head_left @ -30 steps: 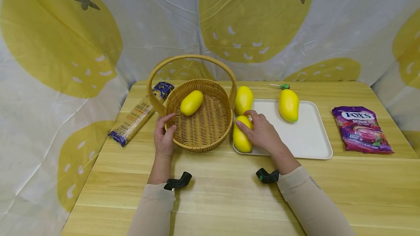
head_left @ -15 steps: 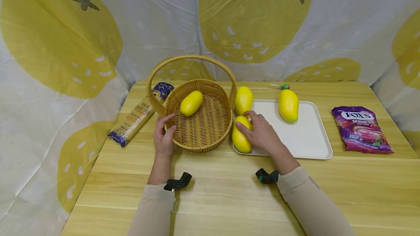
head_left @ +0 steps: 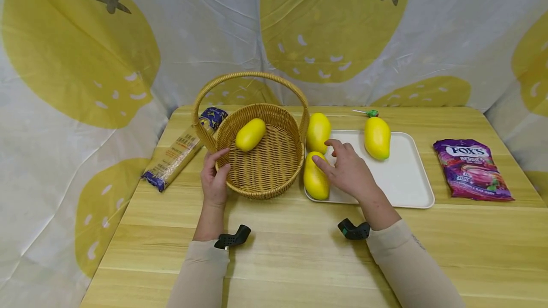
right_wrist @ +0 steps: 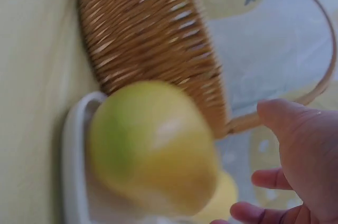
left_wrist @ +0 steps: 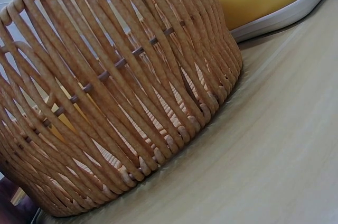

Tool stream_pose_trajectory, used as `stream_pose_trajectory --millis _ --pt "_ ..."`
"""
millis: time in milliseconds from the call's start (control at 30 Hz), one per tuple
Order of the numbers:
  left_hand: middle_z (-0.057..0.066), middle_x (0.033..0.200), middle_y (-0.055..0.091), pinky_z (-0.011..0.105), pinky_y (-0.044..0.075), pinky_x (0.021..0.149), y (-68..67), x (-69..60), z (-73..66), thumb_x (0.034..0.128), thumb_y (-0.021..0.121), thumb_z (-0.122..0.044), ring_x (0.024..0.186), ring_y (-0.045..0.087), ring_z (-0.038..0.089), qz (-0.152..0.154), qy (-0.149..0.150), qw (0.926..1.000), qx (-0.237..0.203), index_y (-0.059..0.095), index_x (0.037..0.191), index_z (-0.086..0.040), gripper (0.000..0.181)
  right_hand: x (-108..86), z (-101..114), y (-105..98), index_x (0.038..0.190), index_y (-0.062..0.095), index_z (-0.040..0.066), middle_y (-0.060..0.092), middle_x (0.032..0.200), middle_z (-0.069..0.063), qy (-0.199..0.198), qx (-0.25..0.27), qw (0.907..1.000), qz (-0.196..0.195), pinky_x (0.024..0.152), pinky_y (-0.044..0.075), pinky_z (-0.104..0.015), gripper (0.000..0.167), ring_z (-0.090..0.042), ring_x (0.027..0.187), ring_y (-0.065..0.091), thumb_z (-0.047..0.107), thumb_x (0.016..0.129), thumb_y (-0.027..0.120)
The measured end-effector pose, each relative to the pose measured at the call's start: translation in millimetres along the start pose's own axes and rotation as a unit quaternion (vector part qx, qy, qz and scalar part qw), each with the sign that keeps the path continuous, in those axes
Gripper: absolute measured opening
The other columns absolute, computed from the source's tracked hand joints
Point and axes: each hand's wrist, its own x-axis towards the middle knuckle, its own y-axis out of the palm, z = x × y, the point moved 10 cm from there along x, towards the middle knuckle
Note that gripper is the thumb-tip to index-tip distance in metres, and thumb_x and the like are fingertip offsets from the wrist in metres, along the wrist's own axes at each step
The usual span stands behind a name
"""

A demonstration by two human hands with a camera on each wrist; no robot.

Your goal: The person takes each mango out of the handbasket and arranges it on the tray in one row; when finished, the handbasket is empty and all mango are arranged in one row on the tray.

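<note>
A round wicker basket [head_left: 265, 191] with a tall arched handle stands on the table, and one yellow mango [head_left: 250, 134] lies inside it. My left hand [head_left: 214, 184] holds the basket's left rim, thumb and index finger reaching over it; its other fingers are hidden. My right hand [head_left: 351, 170] hovers over the white tray [head_left: 402, 179] with its fingers spread, just right of another mango [head_left: 317, 177] on the tray's left end. In the right wrist view a gap shows between the hand and that near mango [right_wrist: 153, 145].
A third mango [head_left: 318, 132] lies behind the near one, by the tray's back left corner. Another mango [head_left: 377, 138] is at the tray's back. Farther out are a lollipop [head_left: 371, 113], a purple Fox's candy bag [head_left: 473, 170] and a spaghetti pack [head_left: 177, 153] left of the basket.
My right hand has let go of the near mango and drawn back slightly to the right, its fingers spreading. The left hand and the basket have stayed put.
</note>
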Motion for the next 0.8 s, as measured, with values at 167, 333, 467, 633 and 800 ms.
stream_pose_trajectory --millis 167,333,467,633,800 --pt "0.032 0.143 0.046 0.035 0.030 0.116 0.6 -0.4 0.1 0.0866 0.050 0.005 0.140 0.040 0.037 0.004 -0.009 0.9999 -0.004 0.062 0.122 0.011 0.038 -15.0 27 -20 0.143 0.051 0.011 0.061 0.119 -0.013 -0.039 0.042 0.9976 -0.038 0.083 0.053 -0.044 0.060 -0.028 0.099 0.064 0.052 0.099 0.059" --pt "0.033 0.144 0.046 0.033 0.027 0.118 0.2 -1.0 -0.3 0.0860 0.050 0.006 0.144 0.038 0.034 0.003 -0.012 0.9999 -0.002 0.062 0.122 0.011 0.038 -30.6 67 -18 0.138 0.055 0.011 0.061 0.116 -0.013 -0.115 0.081 0.9887 -0.052 0.083 0.055 -0.042 0.053 -0.026 0.098 0.064 0.041 0.097 0.068" --pt "0.034 0.142 0.046 0.034 0.027 0.118 -0.2 -1.0 -0.3 0.0862 0.050 0.006 0.142 0.038 0.036 0.003 -0.011 0.9999 -0.002 0.061 0.122 0.013 0.038 -38.1 97 -3 0.139 0.054 0.011 0.059 0.119 -0.010 -0.171 0.091 0.9789 -0.064 0.082 0.055 -0.039 0.054 -0.027 0.097 0.061 0.039 0.095 0.070" --pt "0.032 0.145 0.046 0.034 0.026 0.119 -1.7 -1.6 0.5 0.0864 0.050 0.007 0.144 0.037 0.031 -0.003 -0.014 0.9999 0.002 0.062 0.122 0.012 0.038 -33.2 119 16 0.142 0.052 0.016 0.052 0.135 -0.008 -0.176 0.130 0.9736 -0.066 0.087 0.052 -0.040 0.060 -0.023 0.103 0.056 0.044 0.093 0.072" --pt "0.021 0.133 0.052 0.032 0.037 0.110 1.2 -1.3 -1.3 0.0860 0.051 0.005 0.127 0.049 0.020 0.005 -0.002 1.0000 0.002 0.060 0.122 0.015 0.038 -11.9 137 30 0.147 0.047 0.020 0.040 0.151 -0.009 -0.140 0.165 0.9747 -0.055 0.106 0.048 -0.054 0.069 -0.029 0.132 0.050 0.049 0.090 0.073"
